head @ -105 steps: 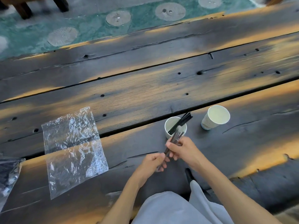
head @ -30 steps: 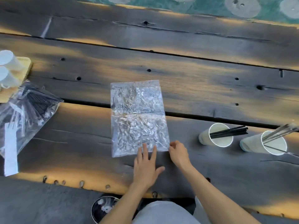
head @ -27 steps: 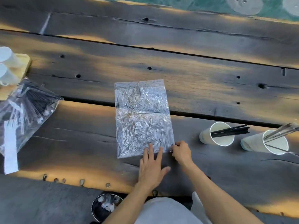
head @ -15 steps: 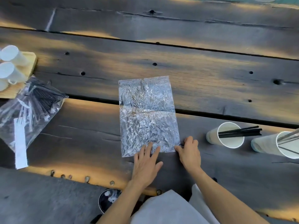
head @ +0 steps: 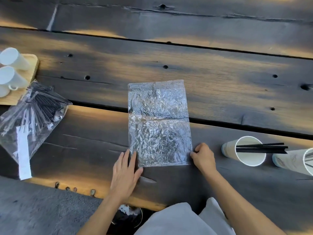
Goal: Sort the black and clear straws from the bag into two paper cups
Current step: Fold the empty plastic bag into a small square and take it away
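An empty, crinkled clear plastic bag (head: 159,122) lies flat in the middle of the dark wooden table. My left hand (head: 125,173) rests flat with fingers spread at the bag's near left corner. My right hand (head: 203,157) is curled at the near right corner, fingertips pinching the bag's edge. To the right stands a paper cup (head: 245,154) with black straws (head: 260,147) sticking out. A second paper cup (head: 294,161) at the right edge holds clear straws, mostly cut off by the frame.
A second plastic bag (head: 32,116) full of black and clear straws lies at the left, with a white paper strip. Behind it a wooden tray (head: 32,65) carries white cups. The table's near edge runs just below my hands; a small bin sits under it.
The straws left my hands and now stand in the cups. My view swung left to the empty bag. In the last half second my hands slid apart to its two near corners.
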`<state>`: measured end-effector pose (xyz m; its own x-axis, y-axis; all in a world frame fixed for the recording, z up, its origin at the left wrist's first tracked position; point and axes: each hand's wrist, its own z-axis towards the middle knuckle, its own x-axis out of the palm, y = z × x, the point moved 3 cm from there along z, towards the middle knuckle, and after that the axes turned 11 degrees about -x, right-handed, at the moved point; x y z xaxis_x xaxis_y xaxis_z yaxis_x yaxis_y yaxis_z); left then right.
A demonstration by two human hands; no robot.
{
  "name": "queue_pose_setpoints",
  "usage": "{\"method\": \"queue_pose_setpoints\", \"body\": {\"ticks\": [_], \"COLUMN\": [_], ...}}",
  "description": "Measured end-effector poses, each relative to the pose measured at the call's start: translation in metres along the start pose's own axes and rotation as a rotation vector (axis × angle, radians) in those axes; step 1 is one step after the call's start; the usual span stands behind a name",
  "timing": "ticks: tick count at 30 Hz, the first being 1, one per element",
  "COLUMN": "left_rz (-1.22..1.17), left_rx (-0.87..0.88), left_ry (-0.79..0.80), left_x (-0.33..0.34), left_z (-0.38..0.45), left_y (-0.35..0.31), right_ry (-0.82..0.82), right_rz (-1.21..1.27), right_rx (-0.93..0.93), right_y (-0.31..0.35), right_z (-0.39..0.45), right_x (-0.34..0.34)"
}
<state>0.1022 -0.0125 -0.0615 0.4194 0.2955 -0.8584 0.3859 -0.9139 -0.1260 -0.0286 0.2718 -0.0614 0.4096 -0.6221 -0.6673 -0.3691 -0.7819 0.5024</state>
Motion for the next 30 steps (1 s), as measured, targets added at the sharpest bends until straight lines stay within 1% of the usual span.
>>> {"method": "queue_pose_setpoints", "body": {"ticks": [3, 5, 6, 8, 10, 12, 13, 15, 17, 20, 21, 22, 24, 26, 27, 30], "left_rz": [-0.25, -0.511, -0.641, -0.841, -0.986, -1.063, -1.077, -1.09, -1.085, -1.072, -1.069, -1.07, -1.092, -1.107, -1.1, -1.093], "left_rx": [-0.065, -0.186, -0.266, -0.414, -0.522, -0.612, -0.631, -0.633, -0.63, -0.634, -0.621, -0.597, -0.519, -0.453, -0.427, -0.377], "left_ry": [-0.141, -0.203, -0.193, -0.127, -0.012, 0.104, 0.139, 0.167, 0.172, 0.174, 0.175, 0.184, 0.207, 0.208, 0.202, 0.199], "left_x": [-0.045, -0.077, -0.091, -0.111, -0.122, -0.128, -0.129, -0.129, -0.125, -0.12, -0.119, -0.119, -0.119, -0.119, -0.12, -0.118], "left_z": [0.046, 0.082, 0.101, 0.137, 0.165, 0.182, 0.188, 0.195, 0.201, 0.207, 0.208, 0.207, 0.205, 0.2, 0.197, 0.19], "left_y": [-0.018, -0.026, -0.028, -0.029, -0.029, -0.033, -0.035, -0.039, -0.039, -0.035, -0.034, -0.033, -0.032, -0.029, -0.028, -0.022], "right_ry": [-0.04, -0.067, -0.073, -0.055, -0.022, 0.033, 0.064, 0.114, 0.128, 0.119, 0.103, 0.081, 0.048, 0.029, 0.035, 0.103], "right_rz": [0.21, 0.364, 0.427, 0.549, 0.614, 0.608, 0.548, 0.35, 0.183, -0.024, -0.046, -0.019, 0.198, 0.439, 0.509, 0.542], "right_rx": [0.025, 0.018, 0.006, -0.004, 0.011, 0.065, 0.099, 0.134, 0.127, 0.036, -0.004, -0.043, -0.069, -0.015, 0.005, 0.009], "right_y": [0.029, 0.048, 0.058, 0.077, 0.091, 0.097, 0.1, 0.102, 0.105, 0.11, 0.112, 0.112, 0.112, 0.11, 0.11, 0.11], "right_z": [0.039, 0.065, 0.077, 0.098, 0.115, 0.131, 0.136, 0.146, 0.153, 0.157, 0.158, 0.159, 0.159, 0.158, 0.156, 0.15], "right_x": [-0.015, -0.027, -0.034, -0.046, -0.054, -0.055, -0.055, -0.054, -0.053, -0.052, -0.051, -0.05, -0.047, -0.047, -0.049, -0.053]}}
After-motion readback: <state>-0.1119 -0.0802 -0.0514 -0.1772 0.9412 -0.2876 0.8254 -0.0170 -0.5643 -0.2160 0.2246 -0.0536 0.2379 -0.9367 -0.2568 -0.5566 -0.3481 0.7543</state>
